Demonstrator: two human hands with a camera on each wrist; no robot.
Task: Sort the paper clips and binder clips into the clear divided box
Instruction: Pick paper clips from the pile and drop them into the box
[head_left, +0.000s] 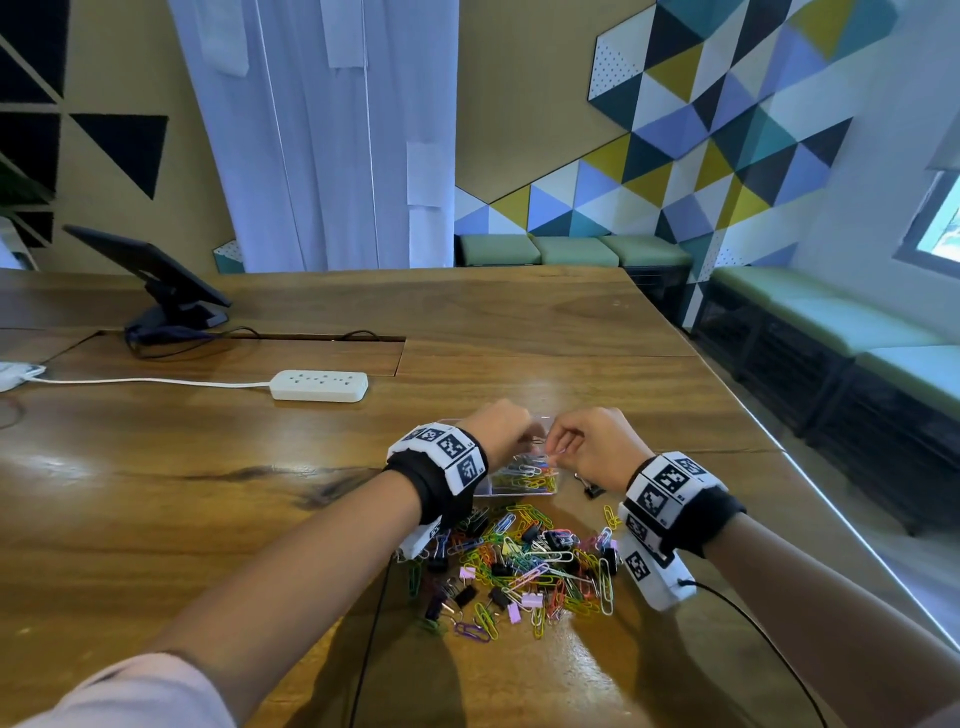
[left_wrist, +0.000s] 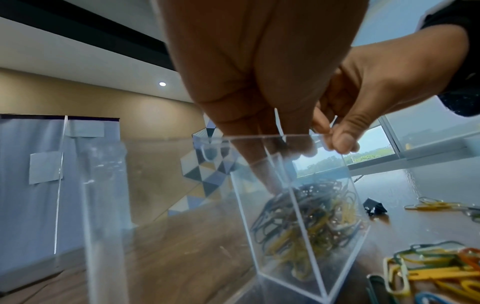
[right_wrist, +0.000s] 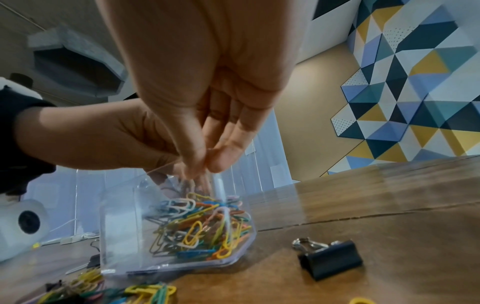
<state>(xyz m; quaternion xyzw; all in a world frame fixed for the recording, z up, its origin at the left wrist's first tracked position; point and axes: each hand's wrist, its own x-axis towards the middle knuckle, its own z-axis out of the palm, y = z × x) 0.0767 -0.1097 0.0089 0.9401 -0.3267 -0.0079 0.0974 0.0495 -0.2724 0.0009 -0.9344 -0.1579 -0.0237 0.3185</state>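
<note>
Both hands are meeting over the clear divided box (head_left: 519, 486), which is sitting on the wooden surface (head_left: 208, 493) just beyond a loose pile of paper clips and binder clips (head_left: 519, 561). The left hand (head_left: 501, 431) is reaching down into the box with its fingers (left_wrist: 259, 127) bunched and pointing downward; what its grip has, if anything, cannot be told. The right hand (head_left: 592, 449) is hovering just beside it above the box rim, thumb and forefinger pressed together in a tight pinch on something thin that is too small and blurred to name, the remaining fingers (right_wrist: 233, 131) lying loosely alongside. The box's near compartment is holding a tangle of coloured paper clips (right_wrist: 202, 226) lying flat, their long axes pointing every which way; the neighbouring compartment to the left is looking empty in the left wrist view. The box is standing upright, its long axis running away from the person. A single black binder clip (right_wrist: 330, 259) is resting on the surface just right of the box, its wire handles pointing toward the box. A white power strip (head_left: 319, 385) is lying well apart, farther back on the left.
</note>
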